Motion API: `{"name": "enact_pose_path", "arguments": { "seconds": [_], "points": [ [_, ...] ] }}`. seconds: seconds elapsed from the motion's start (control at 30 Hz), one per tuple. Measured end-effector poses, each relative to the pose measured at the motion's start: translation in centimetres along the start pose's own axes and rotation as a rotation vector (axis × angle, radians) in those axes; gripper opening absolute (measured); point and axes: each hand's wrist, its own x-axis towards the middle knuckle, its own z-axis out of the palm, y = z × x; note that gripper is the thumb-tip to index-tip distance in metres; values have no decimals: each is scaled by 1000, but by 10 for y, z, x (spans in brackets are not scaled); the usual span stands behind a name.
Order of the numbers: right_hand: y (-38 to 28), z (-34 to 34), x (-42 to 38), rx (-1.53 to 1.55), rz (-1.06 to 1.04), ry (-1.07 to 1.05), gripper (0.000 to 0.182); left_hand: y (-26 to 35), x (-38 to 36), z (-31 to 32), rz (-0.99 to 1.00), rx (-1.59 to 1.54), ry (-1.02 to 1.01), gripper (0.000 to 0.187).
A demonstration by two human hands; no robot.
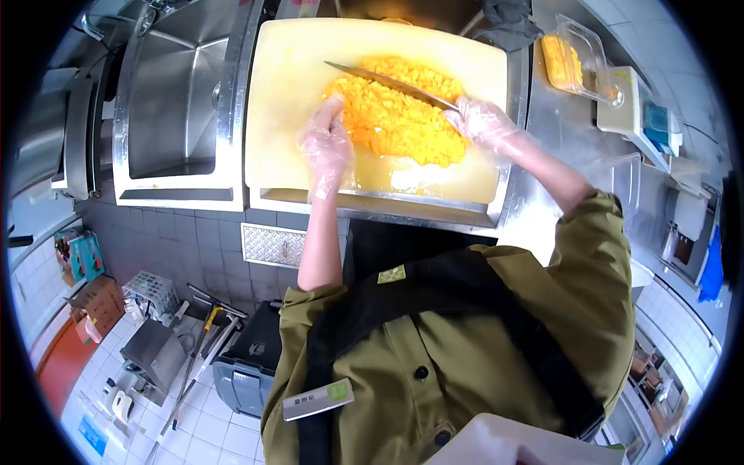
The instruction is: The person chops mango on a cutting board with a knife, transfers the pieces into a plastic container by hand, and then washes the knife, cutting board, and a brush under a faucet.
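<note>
A mound of chopped yellow fruit, which looks like mango (403, 128), lies spread on a large pale cutting board (291, 93). My right hand (480, 122), in a clear plastic glove, is closed around the handle of a knife (387, 80) at the mound's right side. The long blade points up and left across the pieces, its tip past their upper left edge. At the mound's left edge is my left hand (328, 147), also gloved, with curled fingers drawn together against the fruit. Whether a piece is between them is hidden.
A steel sink (174, 116) is left of the board. To the right, on the steel counter, a clear container (564, 66) holds more yellow pieces, near a white device (624, 105). A dark cloth (508, 23) lies behind the board's right corner. A black bin (248, 368) stands on the floor.
</note>
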Motion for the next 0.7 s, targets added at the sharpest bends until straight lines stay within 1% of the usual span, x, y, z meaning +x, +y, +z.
{"name": "enact_pose_path", "arguments": {
  "seconds": [0.03,0.07,0.13,0.17,0.27,0.37,0.5,0.57,0.6,0.67,0.7],
  "points": [
    [6,5,6,-36,-8,-23,38,1,1,-2,-27,16,21,18],
    [3,-5,8,-33,21,-29,37,3,5,-3,-51,29,50,17],
    [-10,-26,3,-11,90,-54,37,15,8,-9,-57,117,2,17],
    [-8,-26,7,-21,65,-51,37,19,12,-9,-55,159,-15,18],
    [1,-12,9,-40,-3,-65,38,20,11,2,-9,60,-43,17],
    [10,-2,10,156,87,-103,37,16,11,1,46,-10,3,16],
    [7,-7,8,-89,-77,3,38,19,11,0,-31,6,-56,16],
    [-1,-14,7,-38,-14,-93,39,13,12,-3,-52,30,-87,18],
    [-3,-15,5,-11,18,-145,40,12,12,-4,-104,14,-103,18],
    [-2,-13,4,-46,-53,-71,40,14,11,-6,-212,-15,-139,18],
    [-3,-17,6,-70,-95,-31,41,11,13,-6,-202,-29,-141,18]
  ]
}}
